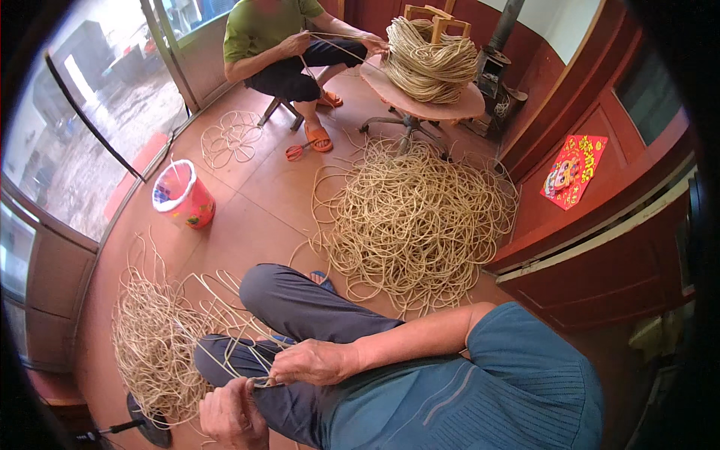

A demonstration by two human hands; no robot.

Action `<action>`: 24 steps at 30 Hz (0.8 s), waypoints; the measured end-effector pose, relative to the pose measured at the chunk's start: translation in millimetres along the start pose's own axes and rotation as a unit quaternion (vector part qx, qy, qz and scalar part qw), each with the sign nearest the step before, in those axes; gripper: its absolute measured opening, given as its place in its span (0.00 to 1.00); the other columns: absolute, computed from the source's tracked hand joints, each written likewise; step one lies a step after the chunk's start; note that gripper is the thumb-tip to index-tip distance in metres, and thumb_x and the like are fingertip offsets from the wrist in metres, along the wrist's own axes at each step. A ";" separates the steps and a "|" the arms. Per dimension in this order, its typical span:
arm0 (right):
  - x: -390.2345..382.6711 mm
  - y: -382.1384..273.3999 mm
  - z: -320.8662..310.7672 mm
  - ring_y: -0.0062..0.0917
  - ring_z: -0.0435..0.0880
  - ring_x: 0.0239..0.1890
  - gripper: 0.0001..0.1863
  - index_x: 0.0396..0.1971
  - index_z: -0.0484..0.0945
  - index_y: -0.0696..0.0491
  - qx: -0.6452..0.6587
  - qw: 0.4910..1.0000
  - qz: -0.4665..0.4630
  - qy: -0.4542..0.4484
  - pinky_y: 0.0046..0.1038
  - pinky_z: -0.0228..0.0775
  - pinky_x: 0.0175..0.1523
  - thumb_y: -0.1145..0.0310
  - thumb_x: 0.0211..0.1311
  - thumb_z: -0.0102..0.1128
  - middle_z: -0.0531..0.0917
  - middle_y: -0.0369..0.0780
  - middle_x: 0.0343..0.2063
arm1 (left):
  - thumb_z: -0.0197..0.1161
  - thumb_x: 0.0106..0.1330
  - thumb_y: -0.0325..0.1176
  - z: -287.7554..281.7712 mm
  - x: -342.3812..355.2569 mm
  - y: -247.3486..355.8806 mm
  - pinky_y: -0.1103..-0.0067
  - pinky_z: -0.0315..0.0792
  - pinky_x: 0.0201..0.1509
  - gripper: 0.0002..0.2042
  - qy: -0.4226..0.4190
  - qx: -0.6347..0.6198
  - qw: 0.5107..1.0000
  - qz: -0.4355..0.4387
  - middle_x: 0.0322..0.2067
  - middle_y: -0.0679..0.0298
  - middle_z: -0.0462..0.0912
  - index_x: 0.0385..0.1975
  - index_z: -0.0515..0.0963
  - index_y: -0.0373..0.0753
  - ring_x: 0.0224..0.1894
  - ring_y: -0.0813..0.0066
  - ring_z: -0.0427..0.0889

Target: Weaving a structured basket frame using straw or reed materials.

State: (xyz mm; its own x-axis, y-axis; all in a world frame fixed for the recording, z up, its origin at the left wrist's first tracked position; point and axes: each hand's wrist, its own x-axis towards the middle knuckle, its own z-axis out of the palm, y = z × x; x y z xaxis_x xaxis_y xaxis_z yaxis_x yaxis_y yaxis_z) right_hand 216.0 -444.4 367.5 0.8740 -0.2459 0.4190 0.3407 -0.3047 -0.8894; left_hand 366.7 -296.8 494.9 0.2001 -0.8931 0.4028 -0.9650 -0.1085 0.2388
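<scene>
My left hand point(232, 414) is closed in front of my lap, thumb and fingers pinched on a straw-coloured cord point(259, 381). Just to its upper right, my right hand point(313, 362) is curled closed round the same cord, over my thigh. Between the two hands only a short stretch of cord shows. Several loose strands point(232, 300) run from my hands across my knees toward a tangled cord heap point(154, 337) on the floor at my left. What lies inside my fingers is hidden.
A larger cord heap point(420, 225) covers the floor ahead. Behind it a round table point(457, 105) bears a thick cord coil point(431, 64) on a wooden frame. A seated co-worker point(270, 45) holds strands. A pink bucket point(196, 210) stands at left, a red door point(592, 150) at right.
</scene>
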 end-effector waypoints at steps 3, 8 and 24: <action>-0.4 -6.5 -5.5 0.40 0.89 0.45 0.11 0.49 0.84 0.57 0.002 1.000 0.029 -0.007 0.38 0.81 0.51 0.66 0.77 0.63 0.87 0.44 0.41 | 0.72 0.72 0.32 -10.9 10.1 9.9 0.68 0.78 0.41 0.03 -0.006 0.031 0.999 0.019 0.34 0.63 0.87 0.42 0.87 0.45 0.35 0.59 0.85; 4.9 -14.3 -15.5 0.25 0.90 0.40 0.13 0.46 0.88 0.58 0.113 0.986 0.121 -0.037 0.30 0.80 0.49 0.63 0.77 0.65 0.91 0.40 0.35 | 0.71 0.73 0.33 -18.4 8.6 13.8 0.66 0.77 0.41 0.04 -0.028 0.037 0.999 0.024 0.33 0.61 0.85 0.42 0.85 0.44 0.34 0.58 0.83; 8.0 -14.4 -17.8 0.18 0.86 0.36 0.09 0.38 0.88 0.58 0.186 0.962 0.196 -0.036 0.27 0.78 0.44 0.68 0.65 0.76 0.90 0.37 0.32 | 0.72 0.72 0.31 -19.2 9.0 16.0 0.67 0.77 0.40 0.03 -0.023 -0.012 0.999 0.033 0.33 0.61 0.86 0.41 0.85 0.43 0.33 0.58 0.84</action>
State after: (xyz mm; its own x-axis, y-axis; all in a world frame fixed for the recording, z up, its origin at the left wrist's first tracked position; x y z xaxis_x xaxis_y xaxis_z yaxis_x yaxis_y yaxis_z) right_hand 211.9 -458.4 386.9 0.9779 -0.2058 0.0368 0.0690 0.1513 -0.9861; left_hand 356.3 -298.1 519.3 0.1276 -0.9168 0.3783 -0.9715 -0.0388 0.2337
